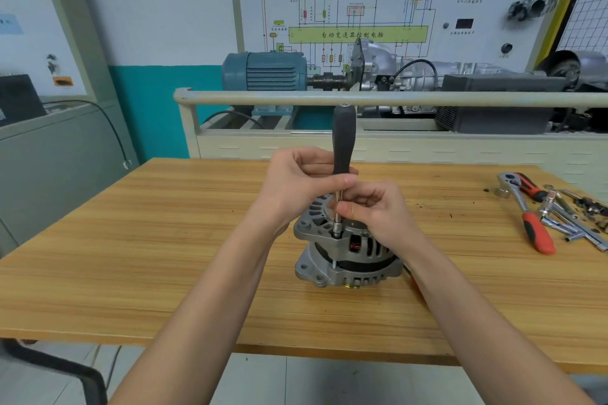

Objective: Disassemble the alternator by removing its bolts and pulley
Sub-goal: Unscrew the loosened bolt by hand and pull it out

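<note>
Both hands pinch one upright screwdriver: the left hand curls round the bottom of its black handle, thumb across the front, and just beside and below it the right hand nips the thin metal shaft between thumb and fingers. Its tip sits on a bolt at the top edge of the alternator, which stands mid-way along the wooden table. Far right lie a red-handled ratchet and loose sockets.
</note>
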Demonstrator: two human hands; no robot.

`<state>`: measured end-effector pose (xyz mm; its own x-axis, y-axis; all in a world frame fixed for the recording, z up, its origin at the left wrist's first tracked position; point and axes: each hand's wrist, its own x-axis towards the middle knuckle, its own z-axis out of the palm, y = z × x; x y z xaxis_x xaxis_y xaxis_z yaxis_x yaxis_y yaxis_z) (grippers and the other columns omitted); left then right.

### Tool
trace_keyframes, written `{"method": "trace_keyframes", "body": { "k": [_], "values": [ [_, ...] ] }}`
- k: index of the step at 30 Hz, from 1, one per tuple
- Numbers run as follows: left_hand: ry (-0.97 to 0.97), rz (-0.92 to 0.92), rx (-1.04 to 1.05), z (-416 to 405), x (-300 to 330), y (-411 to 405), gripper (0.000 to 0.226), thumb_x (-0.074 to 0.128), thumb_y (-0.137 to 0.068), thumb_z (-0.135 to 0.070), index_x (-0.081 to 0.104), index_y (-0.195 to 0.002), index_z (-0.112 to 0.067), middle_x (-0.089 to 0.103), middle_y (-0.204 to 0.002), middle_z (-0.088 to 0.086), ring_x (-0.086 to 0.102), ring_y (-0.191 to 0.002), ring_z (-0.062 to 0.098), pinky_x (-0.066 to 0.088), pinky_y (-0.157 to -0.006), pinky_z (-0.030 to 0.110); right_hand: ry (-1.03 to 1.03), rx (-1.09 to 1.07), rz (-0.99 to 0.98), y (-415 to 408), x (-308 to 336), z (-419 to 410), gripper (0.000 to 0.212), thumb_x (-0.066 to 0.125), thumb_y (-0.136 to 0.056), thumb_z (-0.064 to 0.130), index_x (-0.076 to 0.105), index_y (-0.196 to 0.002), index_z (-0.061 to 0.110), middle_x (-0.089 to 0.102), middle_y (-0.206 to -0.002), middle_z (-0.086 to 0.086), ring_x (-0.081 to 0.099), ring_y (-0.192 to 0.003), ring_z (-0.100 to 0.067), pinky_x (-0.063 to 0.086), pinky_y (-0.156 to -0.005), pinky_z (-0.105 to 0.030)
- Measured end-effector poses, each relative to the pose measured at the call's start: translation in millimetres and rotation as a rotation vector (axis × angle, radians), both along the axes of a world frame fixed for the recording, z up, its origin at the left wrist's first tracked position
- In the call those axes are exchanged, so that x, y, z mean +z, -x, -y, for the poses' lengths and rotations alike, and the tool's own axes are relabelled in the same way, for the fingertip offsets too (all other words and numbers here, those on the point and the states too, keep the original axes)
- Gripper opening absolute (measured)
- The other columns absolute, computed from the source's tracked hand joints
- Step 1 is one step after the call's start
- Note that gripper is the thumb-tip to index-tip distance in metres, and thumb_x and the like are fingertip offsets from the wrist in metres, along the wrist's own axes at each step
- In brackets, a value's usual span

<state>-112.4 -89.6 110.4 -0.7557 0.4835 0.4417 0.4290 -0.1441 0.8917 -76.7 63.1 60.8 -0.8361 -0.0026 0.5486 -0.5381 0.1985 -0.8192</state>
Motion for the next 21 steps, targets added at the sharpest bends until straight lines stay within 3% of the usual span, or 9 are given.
{"method": "trace_keyframes", "body": {
  "k": [5, 9, 11, 14, 17, 21],
  "values": [
    [0.206, -0.298, 0.470, -10, 0, -15, 0.029, 0.090, -0.062, -0.029, 0.063, -0.073, -0.025, 0.068, -0.068, -0.014, 0.067, -0.067, -0.003, 0.054, -0.062, 0.015, -0.068, 0.037, 0.031, -1, 1, -2, 0.024, 0.060, -0.085, -0.009, 0.069, -0.094, 0.011, 0.072, -0.081, -0.004, 0.069, -0.078, -0.010, 0.053, -0.075, -0.021],
    [0.252, -0.402, 0.531, -12, -2, -20, 0.032, 0.087, -0.066, -0.033, 0.056, -0.074, -0.032, 0.057, -0.065, -0.024, 0.059, -0.068, -0.011, 0.050, -0.064, 0.009, -0.025, 0.034, 0.024, -4, -1, 0, 0.016, 0.073, -0.075, 0.010, 0.073, -0.087, 0.021, 0.074, -0.083, 0.000, 0.070, -0.082, -0.017, 0.056, -0.078, -0.028],
    [0.222, -0.340, 0.452, -10, -2, -17, 0.024, 0.085, -0.070, -0.028, 0.063, -0.080, -0.026, 0.063, -0.071, -0.020, 0.063, -0.069, -0.007, 0.050, -0.065, 0.009, -0.022, -0.052, -0.001, -3, -2, 3, 0.019, 0.081, -0.065, 0.016, 0.073, -0.081, 0.020, 0.073, -0.078, -0.004, 0.070, -0.075, -0.020, 0.057, -0.074, -0.029],
    [0.081, -0.085, 0.071, -4, 1, -10, 0.012, 0.067, -0.089, -0.015, 0.067, -0.101, -0.015, 0.074, -0.091, -0.002, 0.070, -0.089, 0.007, 0.054, -0.078, 0.018, -0.003, -0.143, 0.000, 1, -3, 7, 0.017, 0.083, -0.059, 0.018, 0.070, -0.069, 0.016, 0.070, -0.066, 0.004, 0.066, -0.063, -0.008, 0.052, -0.063, -0.018],
    [-0.041, 0.137, -0.284, 2, -2, -2, 0.026, 0.048, -0.096, -0.002, 0.057, -0.120, -0.003, 0.070, -0.108, 0.015, 0.067, -0.106, 0.024, 0.053, -0.093, 0.033, -0.006, -0.128, -0.006, 1, -3, 8, 0.013, 0.081, -0.063, 0.011, 0.070, -0.068, 0.015, 0.069, -0.063, 0.009, 0.065, -0.061, -0.004, 0.050, -0.063, -0.015],
    [-0.093, 0.168, -0.325, 5, -3, 4, 0.030, 0.058, -0.083, -0.005, 0.062, -0.113, 0.000, 0.072, -0.099, 0.014, 0.069, -0.096, 0.025, 0.055, -0.086, 0.031, 0.001, -0.090, -0.007, 2, -4, 6, 0.018, 0.076, -0.070, -0.004, 0.071, -0.077, 0.012, 0.071, -0.069, 0.009, 0.067, -0.066, -0.006, 0.053, -0.068, -0.018]
  ]
}}
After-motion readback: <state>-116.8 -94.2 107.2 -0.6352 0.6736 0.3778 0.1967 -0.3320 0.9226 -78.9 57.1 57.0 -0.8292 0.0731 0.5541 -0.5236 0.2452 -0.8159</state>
